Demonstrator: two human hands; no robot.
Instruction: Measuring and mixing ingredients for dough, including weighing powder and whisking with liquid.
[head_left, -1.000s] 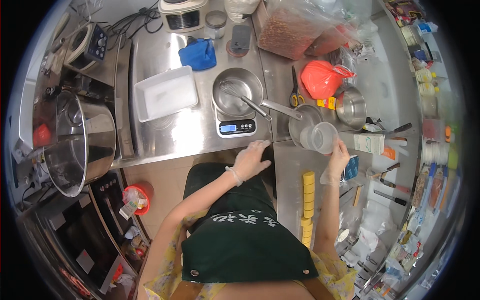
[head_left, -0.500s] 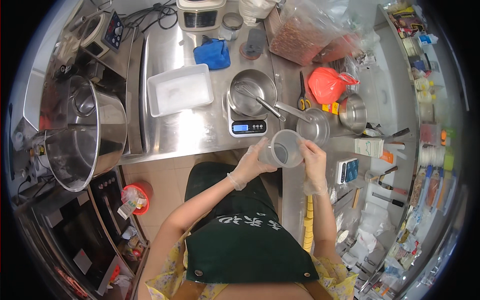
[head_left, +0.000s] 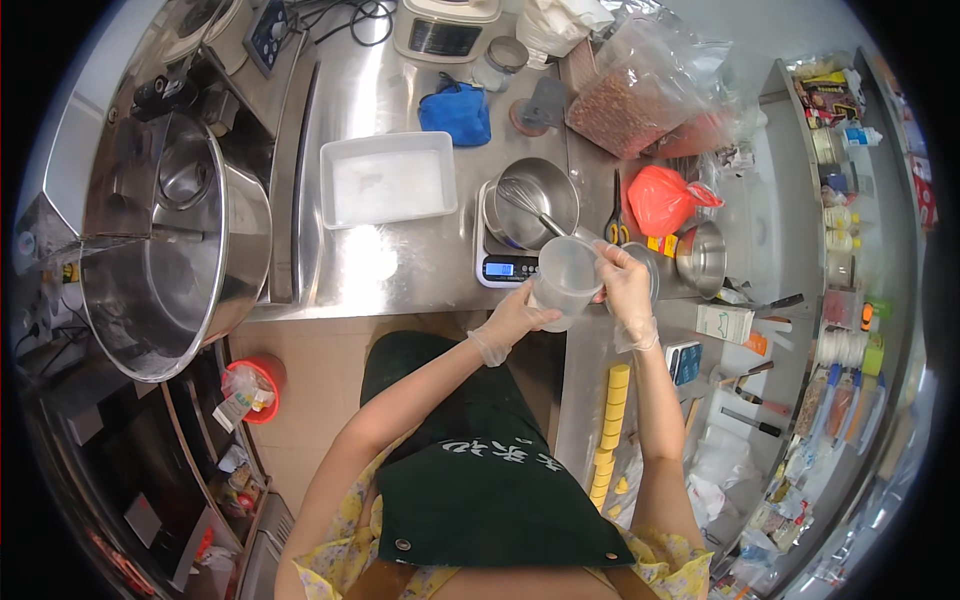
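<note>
Left hand (head_left: 515, 318): gloved, fingers curled in a grip.
Right hand (head_left: 627, 285): gloved, slightly farther forward, fingers closed, tilted left.
Left arm (head_left: 415, 388): elbow bent, slanting inward.
Right arm (head_left: 660, 405): extended nearly straight ahead.

The translucent cup (head_left: 567, 280) stands before the end of the whisk (head_left: 522, 200) and the handle of the pan (head_left: 560, 190), so these parts cannot be seen well. It also hides a part of the scale (head_left: 500, 269). Behind the right hand (head_left: 626, 287), a portion of the steel dish (head_left: 653, 268) is covered. The upper edge cuts the white appliance (head_left: 445, 30). At the far right, many packages (head_left: 835, 103) are too small to tell.
</note>
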